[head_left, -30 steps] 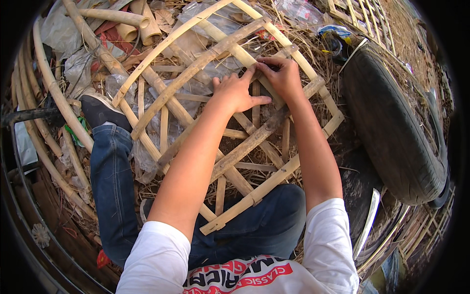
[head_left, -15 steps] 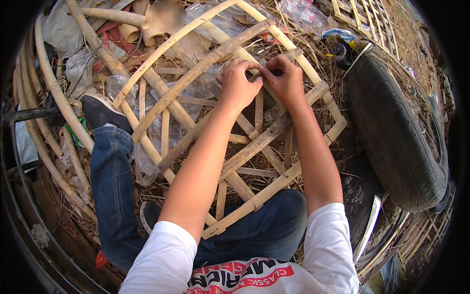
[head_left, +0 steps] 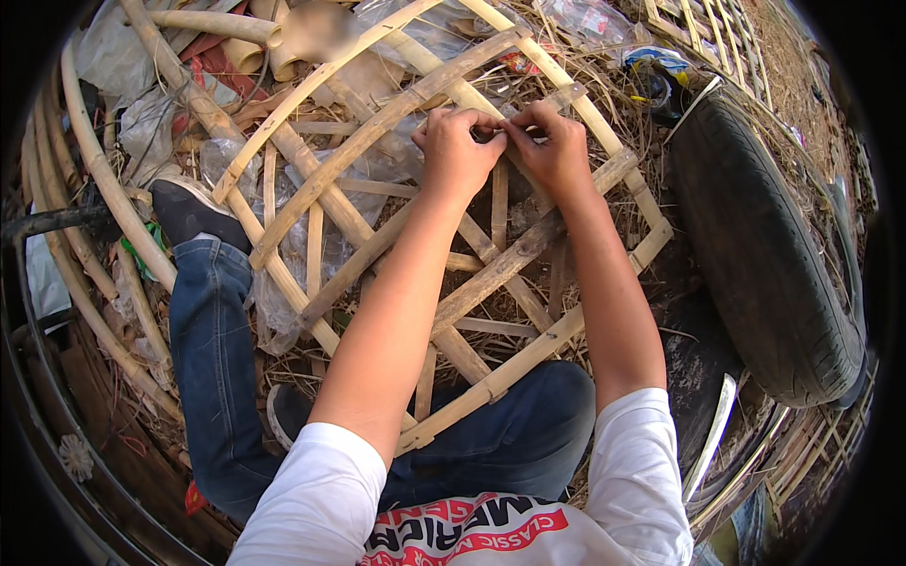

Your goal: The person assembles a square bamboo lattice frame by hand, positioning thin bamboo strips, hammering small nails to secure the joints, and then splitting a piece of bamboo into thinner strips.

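A bamboo lattice frame (head_left: 510,268) of crossed split slats rests over my bent legs and slants away from me. My left hand (head_left: 459,151) is over its upper middle, thumb and index finger pinched. Right beside it, my right hand (head_left: 554,143) is closed in a similar pinch, the fingertips of both hands nearly meeting above a slat crossing. Whatever lies between the fingertips is too small to make out. Below the hands, the lattice has open gaps between its slats, with straw and clear plastic (head_left: 276,316) showing through.
A black tyre (head_left: 760,255) leans at the right. Long bamboo poles (head_left: 104,174) curve along the left, near my dark shoe (head_left: 196,212) and a black metal frame (head_left: 42,354). Thick bamboo pieces (head_left: 212,24) lie at the far left among plastic scraps. Another lattice (head_left: 722,42) is at the far right.
Both hands stay at the same spot on the lattice, still pinching. The left fingers have curled a little more and the right wrist has turned slightly. The view has shifted a little.
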`<state>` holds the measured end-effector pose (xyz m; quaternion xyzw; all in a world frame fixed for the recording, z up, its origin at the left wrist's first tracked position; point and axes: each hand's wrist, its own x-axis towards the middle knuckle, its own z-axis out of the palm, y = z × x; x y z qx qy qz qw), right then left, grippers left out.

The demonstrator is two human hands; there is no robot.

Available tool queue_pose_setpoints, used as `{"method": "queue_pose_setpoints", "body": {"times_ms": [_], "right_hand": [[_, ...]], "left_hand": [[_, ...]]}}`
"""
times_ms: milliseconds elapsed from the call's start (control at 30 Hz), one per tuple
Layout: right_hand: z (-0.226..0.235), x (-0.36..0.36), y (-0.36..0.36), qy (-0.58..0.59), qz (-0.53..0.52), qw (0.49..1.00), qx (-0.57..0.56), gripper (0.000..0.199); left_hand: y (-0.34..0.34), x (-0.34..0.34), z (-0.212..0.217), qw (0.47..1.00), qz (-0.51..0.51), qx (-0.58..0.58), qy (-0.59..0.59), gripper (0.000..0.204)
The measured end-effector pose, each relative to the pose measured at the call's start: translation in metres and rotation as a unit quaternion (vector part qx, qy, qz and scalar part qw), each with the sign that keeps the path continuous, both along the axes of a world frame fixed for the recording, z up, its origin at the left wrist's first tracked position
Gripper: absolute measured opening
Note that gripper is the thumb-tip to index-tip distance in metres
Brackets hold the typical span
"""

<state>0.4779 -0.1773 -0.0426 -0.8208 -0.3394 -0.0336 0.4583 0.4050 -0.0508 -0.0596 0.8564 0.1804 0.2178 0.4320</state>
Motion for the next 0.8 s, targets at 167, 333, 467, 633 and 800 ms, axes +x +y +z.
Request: {"method": "queue_pose_setpoints", "body": {"times_ms": [167,333,467,633,800], "right_hand": [[0.006,0.000,-0.004,0.004,0.039,0.999,0.014,0.011],[0.003,0.008,-0.012,0.001,0.073,0.997,0.033,0.015],[0.012,0.006,-0.012,0.019,0.097,0.995,-0.010,0.025],[0.018,0.004,-0.011,0.052,0.097,0.994,-0.017,0.027],[0.009,0.006,-0.012,0.002,0.082,0.997,-0.003,0.022]], "left_hand": [[0.000,0.001,-0.004,0.998,-0.004,0.028,-0.048,0.011],[0.000,0.004,-0.005,0.996,-0.022,0.029,-0.087,0.009],[0.002,0.004,-0.004,0.995,-0.035,0.030,-0.092,0.010],[0.002,0.002,-0.001,0.992,-0.045,0.052,-0.104,0.011],[0.001,0.004,0.001,0.994,-0.060,0.011,-0.087,0.013]]}}
